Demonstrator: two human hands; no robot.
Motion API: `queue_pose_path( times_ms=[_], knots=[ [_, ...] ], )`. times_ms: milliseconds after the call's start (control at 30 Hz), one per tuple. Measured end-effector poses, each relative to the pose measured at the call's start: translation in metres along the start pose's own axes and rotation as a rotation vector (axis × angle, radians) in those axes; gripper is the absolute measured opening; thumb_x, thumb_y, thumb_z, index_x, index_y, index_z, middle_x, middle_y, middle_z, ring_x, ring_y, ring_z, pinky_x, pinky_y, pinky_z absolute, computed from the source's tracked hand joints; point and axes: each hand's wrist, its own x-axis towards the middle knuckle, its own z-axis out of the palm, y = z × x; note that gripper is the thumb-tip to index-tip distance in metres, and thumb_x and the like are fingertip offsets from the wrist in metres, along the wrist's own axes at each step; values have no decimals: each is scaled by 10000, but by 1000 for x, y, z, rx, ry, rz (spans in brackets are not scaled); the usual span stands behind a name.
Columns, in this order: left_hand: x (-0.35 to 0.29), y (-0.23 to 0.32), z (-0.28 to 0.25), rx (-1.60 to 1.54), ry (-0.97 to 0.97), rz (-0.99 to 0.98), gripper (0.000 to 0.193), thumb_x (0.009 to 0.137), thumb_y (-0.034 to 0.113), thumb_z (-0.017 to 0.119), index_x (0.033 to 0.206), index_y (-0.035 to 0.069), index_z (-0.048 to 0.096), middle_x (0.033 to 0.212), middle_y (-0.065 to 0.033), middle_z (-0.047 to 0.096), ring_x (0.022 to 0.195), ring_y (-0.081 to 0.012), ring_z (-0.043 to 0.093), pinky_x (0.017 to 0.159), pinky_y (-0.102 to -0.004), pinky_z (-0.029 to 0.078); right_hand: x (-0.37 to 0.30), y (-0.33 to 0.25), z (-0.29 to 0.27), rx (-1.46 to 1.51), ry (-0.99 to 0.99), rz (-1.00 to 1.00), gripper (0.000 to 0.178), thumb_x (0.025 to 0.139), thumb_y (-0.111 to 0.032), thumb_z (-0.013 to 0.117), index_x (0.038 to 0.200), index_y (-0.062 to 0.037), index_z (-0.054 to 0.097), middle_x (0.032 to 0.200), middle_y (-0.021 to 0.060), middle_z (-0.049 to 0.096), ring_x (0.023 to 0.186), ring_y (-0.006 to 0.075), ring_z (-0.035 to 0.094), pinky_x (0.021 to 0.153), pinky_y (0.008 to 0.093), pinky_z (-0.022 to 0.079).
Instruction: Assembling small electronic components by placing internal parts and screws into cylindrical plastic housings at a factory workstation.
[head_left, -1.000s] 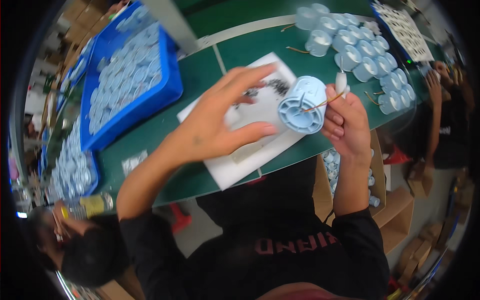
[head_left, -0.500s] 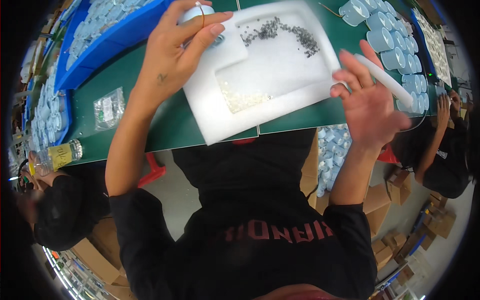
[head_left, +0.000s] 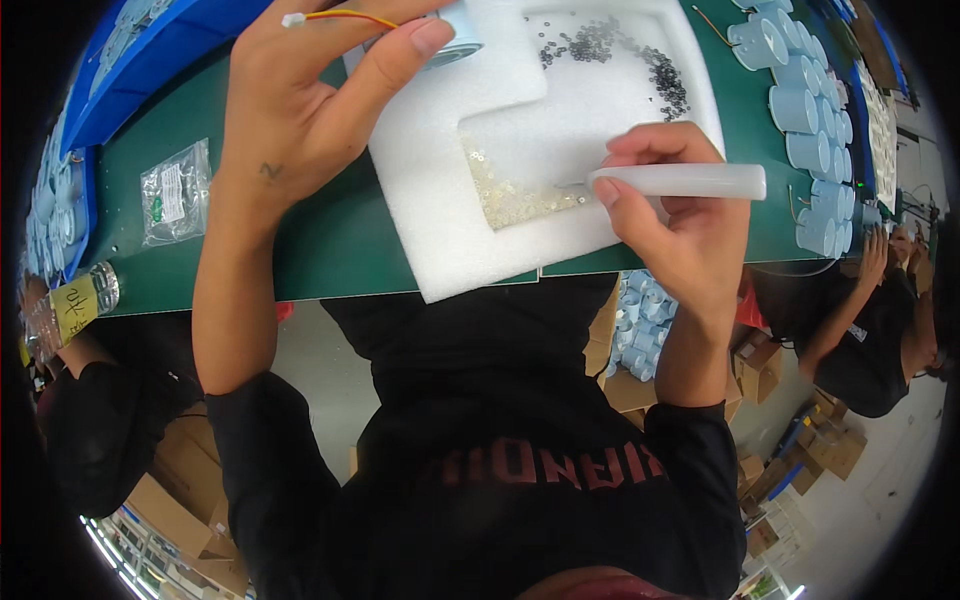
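Note:
My left hand (head_left: 305, 110) grips a light blue cup-shaped housing (head_left: 462, 38) at the top edge of the view. Red and yellow wires run from it to a small white connector (head_left: 293, 20) over my fingers. In my right hand (head_left: 675, 215) is a thick white pen-shaped tool (head_left: 700, 181), lying nearly level. Its thin tip points at a heap of tiny clear rings (head_left: 515, 195) in the white foam tray (head_left: 430, 225); I cannot tell whether it touches one. Small black rings (head_left: 590, 42) lie scattered farther back in the tray.
Stacked light blue housings (head_left: 795, 85) stand at the right. At the left are a blue bin (head_left: 165, 65) of more housings, a clear plastic bag (head_left: 176, 195) and a bottle with a yellow label (head_left: 80, 305). Co-workers sit on both sides. A box of housings (head_left: 640, 325) is below the table.
My right hand has swung in from the right, turned the white tool level and closed its fingers round it, tip over the clear rings. My left hand has shifted left relative to the tray.

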Motion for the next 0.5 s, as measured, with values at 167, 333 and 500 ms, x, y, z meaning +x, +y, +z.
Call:
queue_pose_path(
  times_ms=[167,333,500],
  knots=[
    [4,12,-3,105,-57,-55,263,866,182,585,1010,-6,700,895,-181,616,729,-215,586,607,-286,464,-6,7,-1,-121,61,-15,158,720,-56,747,806,4,629,679,9,618,610,48,559,528,177,435],
    [-2,13,-2,85,-53,-108,264,871,188,585,1009,-7,699,873,-170,608,719,-207,577,587,-276,450,-5,8,1,-147,91,-56,153,719,-51,749,797,1,628,682,8,619,609,50,563,533,179,438],
    [-2,2,1,110,-53,-105,264,876,189,583,1005,-11,697,856,-155,600,722,-202,571,584,-269,443,-5,9,1,-157,90,-60,158,719,-56,755,794,3,629,731,12,634,647,58,577,566,187,453]
  ],
)
